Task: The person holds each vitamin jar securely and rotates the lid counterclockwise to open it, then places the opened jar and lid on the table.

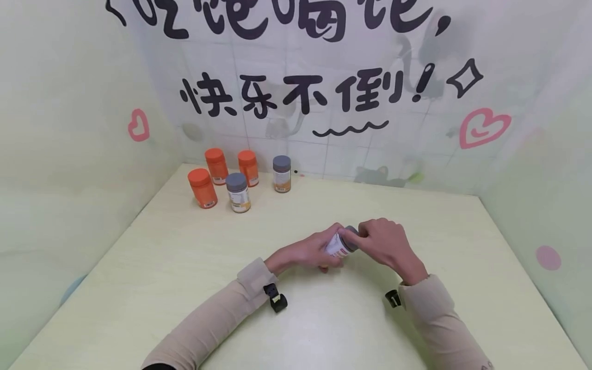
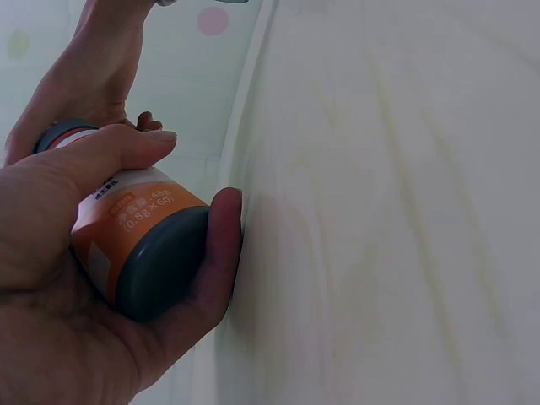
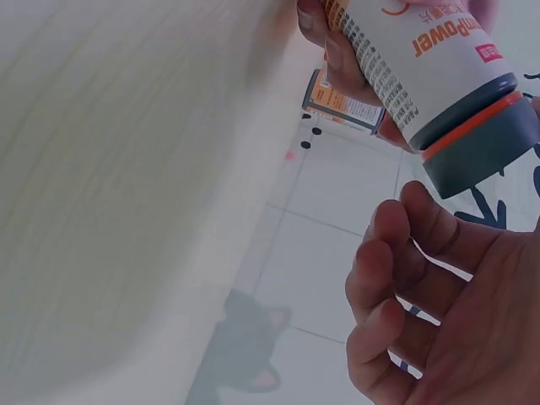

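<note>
My left hand (image 1: 314, 249) grips a supplement bottle (image 1: 336, 247) with a white and orange label, holding it tilted close over the table. In the left wrist view its dark base (image 2: 164, 266) shows between thumb and fingers. Its dark grey cap (image 3: 485, 150) points up to the right, toward my right hand (image 1: 387, 242). The right thumb lies along the cap in the head view. Bent right fingers (image 3: 388, 261) curl beside the cap in the right wrist view, the nearest fingertip right at its edge. A red-orange ring shows under the cap.
Two similar grey-capped bottles, one in front (image 1: 238, 199) and one farther back (image 1: 282, 180), stand at the table's back left. Beside them are three orange bottles (image 1: 203, 192). Printed walls (image 1: 324, 154) border the pale table (image 1: 194, 262) at the back and both sides.
</note>
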The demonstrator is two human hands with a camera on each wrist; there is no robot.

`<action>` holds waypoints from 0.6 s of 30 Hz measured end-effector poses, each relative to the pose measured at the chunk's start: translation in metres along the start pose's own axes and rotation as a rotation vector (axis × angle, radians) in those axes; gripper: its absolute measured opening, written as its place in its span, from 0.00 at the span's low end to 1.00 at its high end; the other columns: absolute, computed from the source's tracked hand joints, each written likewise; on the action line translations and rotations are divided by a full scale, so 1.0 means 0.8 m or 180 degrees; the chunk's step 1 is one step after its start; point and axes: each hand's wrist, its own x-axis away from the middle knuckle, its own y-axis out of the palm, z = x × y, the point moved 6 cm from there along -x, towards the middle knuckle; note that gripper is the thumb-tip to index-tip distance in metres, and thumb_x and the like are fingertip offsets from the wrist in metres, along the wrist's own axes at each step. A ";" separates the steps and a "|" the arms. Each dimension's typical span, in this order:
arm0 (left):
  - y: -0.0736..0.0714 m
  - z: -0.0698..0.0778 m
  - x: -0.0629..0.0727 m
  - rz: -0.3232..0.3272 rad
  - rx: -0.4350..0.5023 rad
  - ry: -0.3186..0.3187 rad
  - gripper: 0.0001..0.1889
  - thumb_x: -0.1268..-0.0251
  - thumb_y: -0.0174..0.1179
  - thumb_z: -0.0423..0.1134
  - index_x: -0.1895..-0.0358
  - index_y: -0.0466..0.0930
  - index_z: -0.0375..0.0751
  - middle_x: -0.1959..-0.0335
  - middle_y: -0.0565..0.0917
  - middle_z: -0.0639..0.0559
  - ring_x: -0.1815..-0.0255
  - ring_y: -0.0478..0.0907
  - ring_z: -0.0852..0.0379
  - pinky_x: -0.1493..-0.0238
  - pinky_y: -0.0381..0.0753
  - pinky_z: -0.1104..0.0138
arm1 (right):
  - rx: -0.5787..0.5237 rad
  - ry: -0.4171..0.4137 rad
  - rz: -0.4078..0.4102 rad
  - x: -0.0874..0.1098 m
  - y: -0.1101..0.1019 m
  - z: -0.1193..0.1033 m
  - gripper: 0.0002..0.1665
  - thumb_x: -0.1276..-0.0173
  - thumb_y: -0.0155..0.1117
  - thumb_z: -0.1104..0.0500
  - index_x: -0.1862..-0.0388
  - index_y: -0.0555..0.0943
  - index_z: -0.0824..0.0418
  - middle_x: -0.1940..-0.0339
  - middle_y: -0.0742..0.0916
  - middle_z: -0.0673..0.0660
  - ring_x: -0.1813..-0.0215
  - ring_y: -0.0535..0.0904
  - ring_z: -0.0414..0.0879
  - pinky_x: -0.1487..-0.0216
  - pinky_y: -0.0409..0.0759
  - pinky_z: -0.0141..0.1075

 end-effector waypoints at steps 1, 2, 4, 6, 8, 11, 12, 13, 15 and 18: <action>0.000 -0.001 0.000 0.0003 0.0028 -0.0005 0.29 0.32 0.65 0.33 0.35 0.62 0.58 0.50 0.79 0.47 0.56 0.79 0.54 0.68 0.88 0.63 | -0.0036 -0.0005 -0.0032 0.000 0.001 0.000 0.39 0.30 0.53 0.24 0.87 0.67 0.51 0.87 0.65 0.45 0.81 0.60 0.41 0.79 0.58 0.34; 0.000 -0.001 -0.001 0.0003 0.0060 -0.0005 0.29 0.32 0.65 0.33 0.35 0.63 0.58 0.50 0.79 0.47 0.56 0.79 0.53 0.68 0.88 0.63 | -0.0077 0.0000 -0.0060 0.000 0.002 0.000 0.39 0.30 0.53 0.24 0.87 0.67 0.51 0.87 0.65 0.45 0.81 0.60 0.41 0.78 0.59 0.34; 0.003 -0.002 -0.004 -0.0036 0.0112 0.0009 0.28 0.32 0.65 0.32 0.35 0.62 0.57 0.50 0.79 0.47 0.56 0.79 0.54 0.67 0.88 0.63 | -0.0137 0.0035 -0.0131 0.002 0.005 0.003 0.38 0.29 0.51 0.24 0.86 0.69 0.51 0.86 0.67 0.46 0.81 0.61 0.41 0.78 0.60 0.35; 0.006 -0.002 -0.008 -0.0098 0.0154 0.0054 0.28 0.31 0.65 0.33 0.35 0.62 0.56 0.50 0.78 0.47 0.57 0.79 0.55 0.67 0.88 0.62 | -0.0162 0.0096 -0.0174 0.004 0.006 0.008 0.38 0.28 0.51 0.25 0.85 0.70 0.51 0.86 0.67 0.46 0.81 0.62 0.42 0.77 0.60 0.35; 0.009 -0.002 -0.011 -0.0132 0.0168 0.0071 0.28 0.31 0.65 0.34 0.35 0.62 0.56 0.50 0.78 0.47 0.57 0.79 0.56 0.66 0.88 0.62 | -0.0183 0.0109 -0.0216 0.006 0.006 0.011 0.37 0.27 0.51 0.26 0.84 0.70 0.52 0.85 0.68 0.47 0.80 0.62 0.42 0.77 0.60 0.35; 0.007 -0.003 -0.011 -0.0111 0.0190 0.0036 0.28 0.32 0.66 0.35 0.36 0.62 0.56 0.50 0.78 0.47 0.56 0.78 0.55 0.66 0.88 0.63 | -0.0253 0.0045 -0.0269 0.005 0.007 0.009 0.35 0.27 0.52 0.27 0.81 0.70 0.52 0.85 0.68 0.47 0.80 0.62 0.42 0.76 0.61 0.34; 0.004 -0.003 -0.010 -0.0086 0.0203 0.0012 0.28 0.32 0.66 0.34 0.36 0.62 0.55 0.50 0.78 0.47 0.56 0.78 0.55 0.67 0.88 0.63 | -0.0291 0.0010 -0.0284 0.003 0.007 0.007 0.34 0.27 0.53 0.27 0.79 0.71 0.52 0.84 0.69 0.47 0.80 0.62 0.41 0.76 0.61 0.34; 0.002 -0.004 -0.009 -0.0064 0.0211 -0.0008 0.28 0.32 0.66 0.34 0.36 0.62 0.55 0.50 0.78 0.47 0.55 0.78 0.54 0.67 0.88 0.63 | -0.0328 -0.0030 -0.0300 0.002 0.007 0.005 0.34 0.27 0.53 0.27 0.78 0.71 0.52 0.83 0.69 0.47 0.79 0.62 0.41 0.76 0.61 0.34; -0.002 -0.003 -0.005 -0.0048 0.0215 -0.0011 0.28 0.33 0.66 0.34 0.37 0.62 0.54 0.50 0.77 0.46 0.55 0.78 0.53 0.67 0.88 0.62 | -0.0383 -0.0067 -0.0338 -0.001 0.008 0.001 0.32 0.28 0.54 0.27 0.75 0.70 0.52 0.82 0.68 0.47 0.79 0.62 0.41 0.75 0.60 0.34; -0.007 -0.001 -0.003 -0.0065 0.0168 0.0015 0.28 0.32 0.66 0.34 0.36 0.61 0.52 0.49 0.77 0.45 0.55 0.78 0.52 0.66 0.89 0.62 | -0.0407 -0.0083 -0.0393 -0.004 0.008 -0.002 0.30 0.27 0.54 0.29 0.72 0.71 0.52 0.82 0.68 0.48 0.78 0.63 0.42 0.75 0.61 0.34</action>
